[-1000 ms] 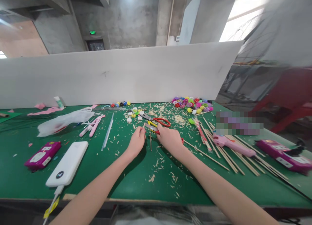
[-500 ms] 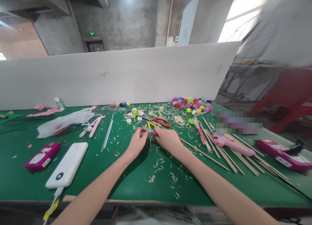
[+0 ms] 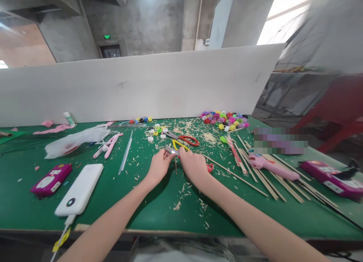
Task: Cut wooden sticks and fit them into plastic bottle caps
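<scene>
My two hands meet at the middle of the green table [image 3: 170, 212]. My right hand [image 3: 193, 164] is closed on a small cutter with red handles [image 3: 173, 151]; its metal jaws point left. My left hand [image 3: 159, 165] pinches the top of a thin wooden stick [image 3: 176, 166] right at the jaws. The stick runs down toward me between the hands. Red-handled scissors [image 3: 185, 139] lie just behind, beside a yellow-handled tool [image 3: 178, 144].
Wood chips litter the table. Long sticks [image 3: 266, 178], a pink glue gun [image 3: 272, 167] and a purple box [image 3: 331, 178] lie right. Coloured caps [image 3: 225, 120] pile at the back. A white power bank [image 3: 81, 188], a purple box [image 3: 51, 178] and a plastic bag [image 3: 75, 141] lie left. A white board [image 3: 136, 88] stands behind.
The cutter's jaws have come left onto the stick at my left fingertips. Both hands have drawn closer together; the view has shifted slightly.
</scene>
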{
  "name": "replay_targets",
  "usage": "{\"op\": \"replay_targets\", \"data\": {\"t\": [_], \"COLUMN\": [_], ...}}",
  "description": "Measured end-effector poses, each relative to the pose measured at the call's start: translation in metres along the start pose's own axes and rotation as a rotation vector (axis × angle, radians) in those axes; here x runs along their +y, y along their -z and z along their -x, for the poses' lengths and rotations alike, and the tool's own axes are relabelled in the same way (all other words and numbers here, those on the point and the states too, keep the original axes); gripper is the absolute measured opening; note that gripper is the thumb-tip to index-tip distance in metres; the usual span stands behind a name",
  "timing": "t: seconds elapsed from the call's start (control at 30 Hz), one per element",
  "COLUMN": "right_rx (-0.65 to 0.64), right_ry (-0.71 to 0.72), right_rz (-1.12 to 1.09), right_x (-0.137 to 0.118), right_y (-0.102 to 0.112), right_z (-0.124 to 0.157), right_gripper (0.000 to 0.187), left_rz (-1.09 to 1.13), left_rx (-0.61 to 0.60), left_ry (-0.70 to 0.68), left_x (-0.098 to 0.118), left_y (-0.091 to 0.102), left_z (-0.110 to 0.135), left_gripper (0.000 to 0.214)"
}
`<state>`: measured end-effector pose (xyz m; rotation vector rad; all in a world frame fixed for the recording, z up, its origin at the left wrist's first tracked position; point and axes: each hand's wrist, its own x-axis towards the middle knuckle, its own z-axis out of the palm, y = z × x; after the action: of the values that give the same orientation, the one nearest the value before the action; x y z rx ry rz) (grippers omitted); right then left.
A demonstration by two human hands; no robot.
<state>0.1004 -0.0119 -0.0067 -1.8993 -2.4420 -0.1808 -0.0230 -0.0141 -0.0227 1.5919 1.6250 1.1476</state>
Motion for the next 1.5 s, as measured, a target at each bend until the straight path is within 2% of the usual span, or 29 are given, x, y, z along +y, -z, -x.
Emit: {"op": "replay_targets", "data": {"t": [0.23, 0.47, 0.6, 0.73, 0.87, 1.13, 1.33, 1.4, 1.5], "right_rx": [-0.038, -0.039, -0.017, -0.013, 0.014, -0.002, 0.006, 0.027, 0.057], "right_ry": [-0.039, 0.131, 0.047, -0.092, -0.103, 0.082, 0.159, 0.146, 0.049], "right_rz": [-0.055, -0.009, 0.002, -0.047, -0.067, -0.075, -0.033, -0.003, 0.027], "right_x": [-0.003, 0.012, 0.005, -0.004, 0.004, 0.014, 0.022, 0.02, 0.009], "right_y": [-0.002, 0.004, 0.001, 0.001, -0.001, 0.002, 0.001, -0.002, -0.004], "right_z": [0.001, -0.005, -0.003, -0.004, -0.01, -0.01, -0.012, -0.011, -0.007], "right_gripper": [0.029, 0.025, 0.028, 0.03, 0.028, 0.027, 0.026, 0.026, 0.029], "left_rz": [-0.076, 0.052, -0.044, -0.125, -0.067, 0.125, 0.171, 0.153, 0.126], "left_rx": [-0.002, -0.058, -0.026, 0.071, 0.128, -0.006, -0.095, -0.095, -0.064], "left_ry": [0.038, 0.009, 0.028, 0.017, 0.023, 0.014, 0.002, 0.005, 0.023], "left_x": [0.003, 0.002, 0.002, 0.003, 0.005, -0.006, -0.006, -0.008, -0.011], "left_y": [-0.003, -0.001, -0.002, -0.003, -0.003, -0.004, -0.005, -0.006, -0.007], "left_z": [0.001, -0.001, -0.001, -0.001, -0.002, -0.004, -0.006, -0.007, -0.008], "left_gripper": [0.036, 0.019, 0.034, 0.043, 0.044, 0.043, 0.041, 0.044, 0.048]}}
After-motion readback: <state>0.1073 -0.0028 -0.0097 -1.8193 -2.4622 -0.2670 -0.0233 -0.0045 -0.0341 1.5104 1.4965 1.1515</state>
